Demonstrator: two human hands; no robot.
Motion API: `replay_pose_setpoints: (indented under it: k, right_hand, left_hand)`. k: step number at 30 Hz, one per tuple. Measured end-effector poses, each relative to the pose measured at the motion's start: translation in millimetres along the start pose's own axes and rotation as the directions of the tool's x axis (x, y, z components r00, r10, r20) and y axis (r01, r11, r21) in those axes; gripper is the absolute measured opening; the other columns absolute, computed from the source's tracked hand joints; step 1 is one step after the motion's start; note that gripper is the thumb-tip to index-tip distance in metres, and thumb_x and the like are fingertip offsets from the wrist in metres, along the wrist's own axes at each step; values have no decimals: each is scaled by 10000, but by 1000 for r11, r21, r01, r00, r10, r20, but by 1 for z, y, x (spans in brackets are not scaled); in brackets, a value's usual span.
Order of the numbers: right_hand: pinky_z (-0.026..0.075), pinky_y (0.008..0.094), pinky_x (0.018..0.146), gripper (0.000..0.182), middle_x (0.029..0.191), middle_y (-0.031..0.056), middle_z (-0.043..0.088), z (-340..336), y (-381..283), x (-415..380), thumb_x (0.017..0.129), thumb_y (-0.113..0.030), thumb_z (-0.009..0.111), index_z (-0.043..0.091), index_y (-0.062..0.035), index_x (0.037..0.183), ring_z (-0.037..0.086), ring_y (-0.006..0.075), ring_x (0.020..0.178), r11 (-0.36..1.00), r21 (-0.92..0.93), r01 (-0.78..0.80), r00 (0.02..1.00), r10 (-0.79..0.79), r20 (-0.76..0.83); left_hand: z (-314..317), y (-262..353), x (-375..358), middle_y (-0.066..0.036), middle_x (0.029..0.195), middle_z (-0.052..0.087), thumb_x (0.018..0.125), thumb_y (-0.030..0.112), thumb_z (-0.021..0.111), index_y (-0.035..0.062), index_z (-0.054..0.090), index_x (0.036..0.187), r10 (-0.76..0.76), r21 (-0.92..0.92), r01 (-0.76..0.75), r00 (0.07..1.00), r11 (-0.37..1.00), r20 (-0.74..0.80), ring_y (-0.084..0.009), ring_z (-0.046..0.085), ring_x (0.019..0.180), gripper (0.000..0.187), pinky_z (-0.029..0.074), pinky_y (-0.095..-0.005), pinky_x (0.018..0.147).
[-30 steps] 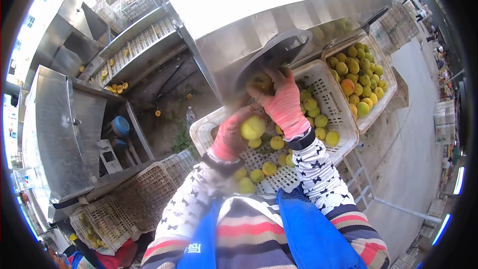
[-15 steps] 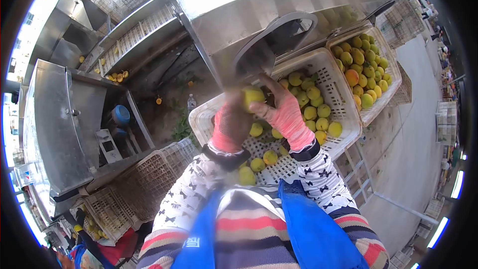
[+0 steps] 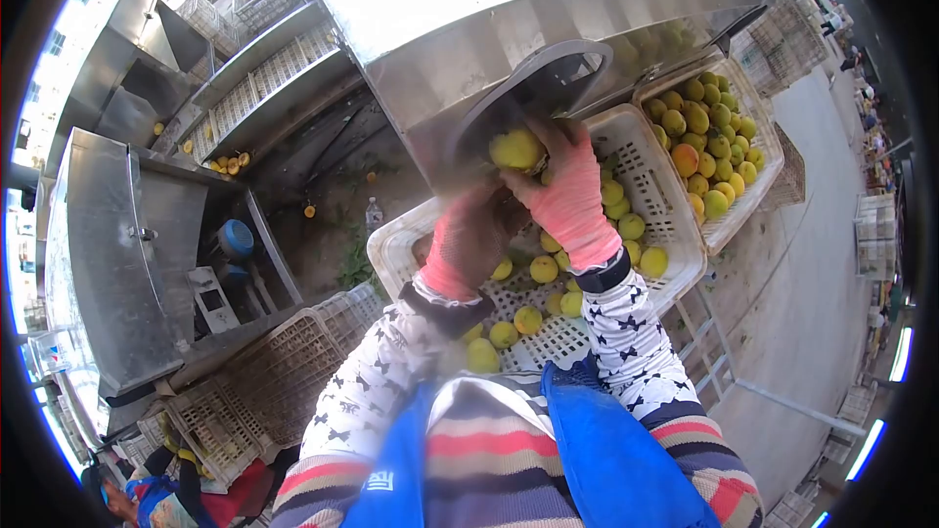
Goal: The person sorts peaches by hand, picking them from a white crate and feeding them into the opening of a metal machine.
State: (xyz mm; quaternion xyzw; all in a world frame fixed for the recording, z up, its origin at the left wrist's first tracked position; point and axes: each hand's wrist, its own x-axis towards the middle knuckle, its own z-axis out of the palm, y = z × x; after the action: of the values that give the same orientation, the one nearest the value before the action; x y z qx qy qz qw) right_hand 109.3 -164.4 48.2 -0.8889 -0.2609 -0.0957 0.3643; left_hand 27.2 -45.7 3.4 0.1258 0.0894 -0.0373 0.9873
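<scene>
A yellow-green mango (image 3: 515,150) is at the mouth of a curved metal opening (image 3: 577,51), with the fingers of my right hand (image 3: 565,198) around its right side. My right hand wears a pink fingerless mesh glove. My left hand (image 3: 468,242), in a matching glove, is just below and left of the mango, its fingers dark and smeared by motion. Under both hands stands a white perforated plastic crate (image 3: 677,220) with loose mangoes (image 3: 543,269) scattered over its bottom.
A second crate (image 3: 773,171) heaped with green, yellow and reddish mangoes stands at the right. Steel machine housing (image 3: 469,49) rises ahead. Stacked crates (image 3: 284,357) and a steel cabinet (image 3: 108,264) are at the left. A person (image 3: 147,499) is at the lower left.
The mango has moved up and forward from between my hands to the metal opening, my right hand going with it. My left hand has dropped slightly below the mango.
</scene>
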Motion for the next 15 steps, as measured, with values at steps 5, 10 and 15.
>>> replay_pose_setpoints:
  k: [5, 10, 15]
  right_hand:
    - [472, 467, 941, 590, 1201, 212, 537, 28, 4, 5, 715, -215, 786, 578, -60, 1245, 536, 417, 1104, 990, -123, 70, 991, -83, -103]
    - [485, 453, 909, 581, 1145, 220, 540, 66, 0, 34, 685, -265, 789, 576, -34, 1173, 555, 431, 1060, 989, -136, -61, 980, 34, -197]
    - [488, 420, 887, 538, 1121, 204, 599, 2, 19, 35, 746, -262, 788, 607, -43, 1203, 603, 375, 978, 840, 541, 43, 944, 142, -297]
  left_hand:
    - [-115, -30, 3, -141, 1099, 658, 940, 166, 565, 32, 611, 1175, 42, 636, 119, 971, 762, -233, -289, 626, 1049, 275, 510, -410, 892]
    - [-194, -46, 16, -180, 1098, 668, 886, 204, 593, 51, 624, 1197, -80, 873, 110, 983, -475, -167, -313, 642, 1044, 348, 518, -405, 874]
    - [-262, -90, 30, -142, 1182, 648, 712, 444, 748, 114, 629, 1219, -114, 815, 202, 944, -544, -310, -362, 637, 1031, 617, 523, -399, 892]
